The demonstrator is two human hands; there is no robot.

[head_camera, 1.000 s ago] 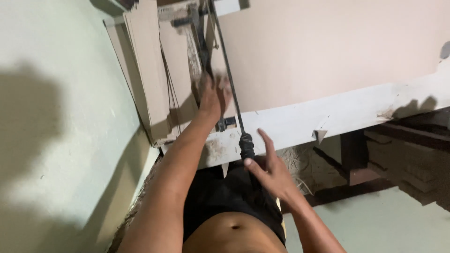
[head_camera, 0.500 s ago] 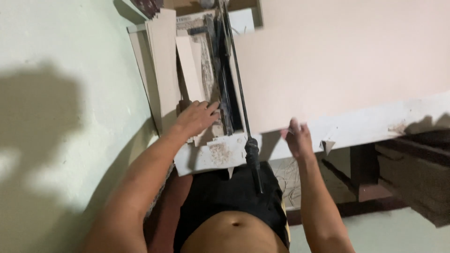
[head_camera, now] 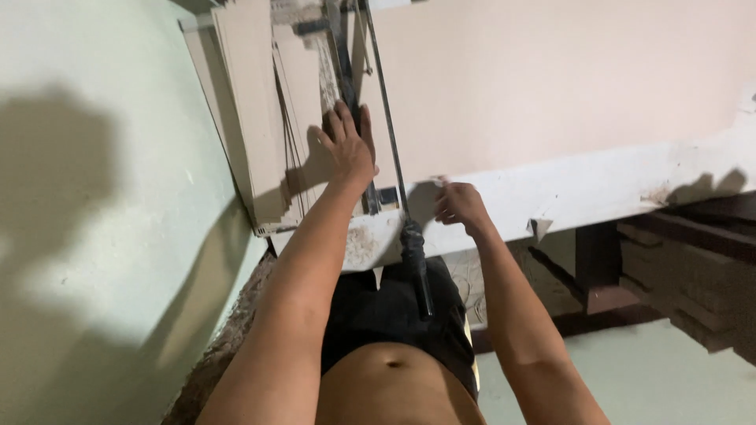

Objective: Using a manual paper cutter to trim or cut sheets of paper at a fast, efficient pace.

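A manual tile cutter lies on a white bench, its black handle pointing toward my body. A large beige tile rests on the cutter's right side. My left hand lies flat, fingers spread, on the cutter's bed just left of the rail, beside narrow beige tile strips. My right hand has its fingers curled on the near edge of the large tile, close to its corner by the rail.
A pale green wall runs along the left, close to the bench. Under and beside the bench at the right stands a dark stack of flat pieces. A pale floor shows at lower right.
My right hand rose from open in the air near the handle to the tile's near edge and closed on it. My left hand drew back, then slid forward along the bed.
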